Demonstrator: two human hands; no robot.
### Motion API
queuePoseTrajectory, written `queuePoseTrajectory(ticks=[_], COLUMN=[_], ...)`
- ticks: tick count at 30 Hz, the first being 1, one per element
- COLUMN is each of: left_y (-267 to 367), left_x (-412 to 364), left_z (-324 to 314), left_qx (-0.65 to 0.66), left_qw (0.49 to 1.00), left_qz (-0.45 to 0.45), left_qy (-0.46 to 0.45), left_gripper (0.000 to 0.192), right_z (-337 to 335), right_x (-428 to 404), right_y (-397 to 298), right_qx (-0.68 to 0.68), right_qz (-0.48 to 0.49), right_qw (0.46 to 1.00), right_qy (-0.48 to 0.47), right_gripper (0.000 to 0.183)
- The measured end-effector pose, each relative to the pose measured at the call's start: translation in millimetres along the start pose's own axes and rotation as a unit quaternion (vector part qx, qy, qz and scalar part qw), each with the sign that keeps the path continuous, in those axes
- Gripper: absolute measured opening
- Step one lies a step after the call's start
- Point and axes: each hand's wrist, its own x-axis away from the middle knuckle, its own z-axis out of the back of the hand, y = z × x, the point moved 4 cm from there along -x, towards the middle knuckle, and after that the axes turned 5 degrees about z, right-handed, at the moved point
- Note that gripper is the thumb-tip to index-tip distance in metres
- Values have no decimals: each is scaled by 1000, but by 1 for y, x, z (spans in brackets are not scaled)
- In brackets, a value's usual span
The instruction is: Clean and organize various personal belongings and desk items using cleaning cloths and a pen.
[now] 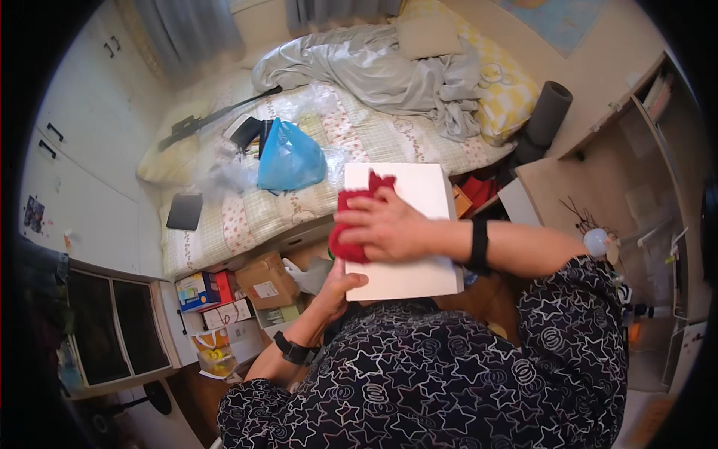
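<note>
A white box (409, 280) is held up in front of my body, its broad flat face towards me. My left hand (339, 286) grips its lower left edge, with the thumb on the face and the other fingers hidden behind. Pressed flat on the box's left half is a red cloth (350, 247), under the spread fingers of my right hand (387, 224). One corner of the cloth sticks out above that hand. A dark band circles each wrist.
Beyond the box is a bed with a quilted cover (252, 219), holding a blue plastic bag (291, 157), a black tablet-like object (184, 211), a toy-like rifle (213, 118) and a grey blanket (359, 62). Cardboard boxes (268, 280) stand below left. A rolled mat (547, 115) leans at right.
</note>
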Motion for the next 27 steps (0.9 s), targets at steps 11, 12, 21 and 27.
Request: queuePoseTrajectory(ticks=[11,12,21,27], left_y=[-31,-34,-11,6], left_x=[-8,-7,-20,-26], left_z=[-69,-67,-79,-60], left_qx=[14,10,-50,-4], left_qw=[999,999,998,996], left_qz=[23,20,-39,-58], left_qy=[-29,-27,22,69], left_gripper=[66,66,82,72], right_z=[28,27,69,60], right_x=[81,95,126,144], right_y=[4,-22,58,53], right_qx=[-63,-84,64,-175], right_qz=[-78,-22,-197,-370], right_qw=[992,993,966,862], right_qy=[-80,-76,153,300], right_gripper=[33,36,38,36])
